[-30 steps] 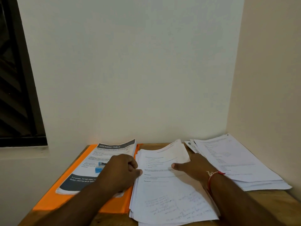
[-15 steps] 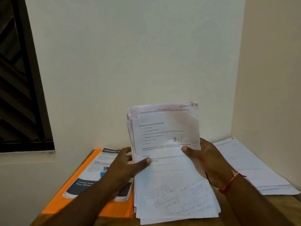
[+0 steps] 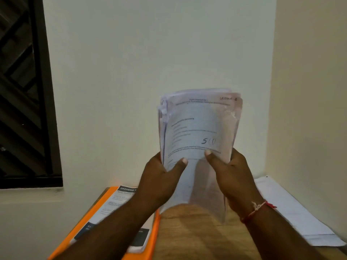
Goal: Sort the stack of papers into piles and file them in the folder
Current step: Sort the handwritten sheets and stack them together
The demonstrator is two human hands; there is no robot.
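Observation:
A thick stack of white papers (image 3: 199, 126) is held upright in the air above the wooden table (image 3: 197, 235), its printed front page facing me with "5(1" handwritten on it. My left hand (image 3: 159, 177) grips its lower left edge, thumb on the front page. My right hand (image 3: 231, 171), with a red thread at the wrist, grips the lower right edge the same way. The orange folder (image 3: 153, 239) lies flat on the table's left side, under my left forearm.
A printed "DRESSING T..." leaflet (image 3: 120, 201) lies on top of the orange folder. Another pile of white papers (image 3: 293, 212) rests at the table's right edge against the side wall. A dark window (image 3: 24, 91) is at the left, and a wall stands just behind the table.
The stack lay flat on the table a second ago with my hands resting on it. Both hands have taken hold of it and lifted it upright, clear of the tabletop.

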